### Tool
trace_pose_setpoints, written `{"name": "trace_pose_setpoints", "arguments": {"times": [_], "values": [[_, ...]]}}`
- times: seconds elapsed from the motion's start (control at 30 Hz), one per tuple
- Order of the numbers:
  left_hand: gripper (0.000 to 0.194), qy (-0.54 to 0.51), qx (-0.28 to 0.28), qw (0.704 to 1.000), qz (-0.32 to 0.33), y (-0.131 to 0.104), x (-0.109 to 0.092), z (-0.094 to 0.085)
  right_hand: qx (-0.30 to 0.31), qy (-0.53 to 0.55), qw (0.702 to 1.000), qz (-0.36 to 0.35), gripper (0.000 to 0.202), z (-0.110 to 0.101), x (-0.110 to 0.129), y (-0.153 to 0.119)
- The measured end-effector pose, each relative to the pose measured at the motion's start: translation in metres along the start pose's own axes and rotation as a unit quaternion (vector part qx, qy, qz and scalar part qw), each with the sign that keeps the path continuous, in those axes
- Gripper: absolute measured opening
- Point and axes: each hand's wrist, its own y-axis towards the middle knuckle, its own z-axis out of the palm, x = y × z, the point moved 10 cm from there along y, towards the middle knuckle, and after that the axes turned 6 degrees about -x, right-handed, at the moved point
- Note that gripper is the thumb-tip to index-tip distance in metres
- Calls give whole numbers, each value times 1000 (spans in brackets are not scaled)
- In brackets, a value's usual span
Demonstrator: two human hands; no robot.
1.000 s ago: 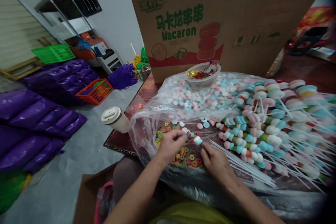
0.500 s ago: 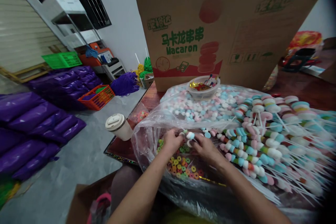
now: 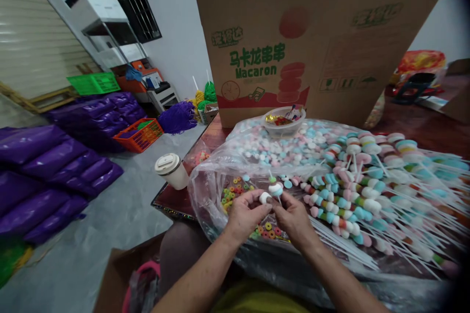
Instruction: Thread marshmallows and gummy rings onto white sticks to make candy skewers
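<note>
My right hand [image 3: 292, 215] is closed on a thin white stick that carries a short candy skewer [image 3: 274, 187] of green, white and blue pieces, held nearly upright. Close beside it, my left hand [image 3: 247, 210] pinches a white marshmallow [image 3: 265, 198] between thumb and fingertips. Below and behind the hands, ring-shaped gummies [image 3: 233, 190] in yellow, green and orange lie on clear plastic. To the right, finished-looking marshmallow skewers [image 3: 345, 200] are piled with their sticks pointing right. A heap of loose marshmallows [image 3: 253, 142] in pink, white and blue sits farther back.
A large cardboard box [image 3: 319, 44] stands at the table's back. In front of it is a plastic bowl [image 3: 282, 129] with wrappers. A lidded cup [image 3: 172, 171] stands near the left edge. Bare white sticks [image 3: 341, 244] lie right of my hands; purple bags [image 3: 44, 171] fill the floor at left.
Both hands have come nearer to me. The skewer now stands up between them, its green tip showing, and a white marshmallow is visible in my left fingers. The view has shifted slightly.
</note>
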Motion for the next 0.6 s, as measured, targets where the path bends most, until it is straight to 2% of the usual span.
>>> {"name": "trace_pose_setpoints", "arguments": {"times": [0.1,0.2,0.27,0.33,0.47,0.6], "values": [[28,-12,-47,999,-19,1,5,-13,45,-15,999,14,31,-3,8,-14],[27,24,-100,995,0,2,1,-27,68,-133,987,-61,28,-16,27,-33],[25,62,-116,991,22,1,-3,-30,65,-248,960,-117,25,-22,34,-46],[23,92,-120,988,37,-1,-6,-30,65,-360,922,-125,23,-23,31,-55],[21,124,-89,987,47,-6,-7,-21,92,-510,852,-70,23,-20,16,-57],[22,118,-68,990,33,-8,-6,-17,126,-545,828,-49,22,-15,15,-53]]}}
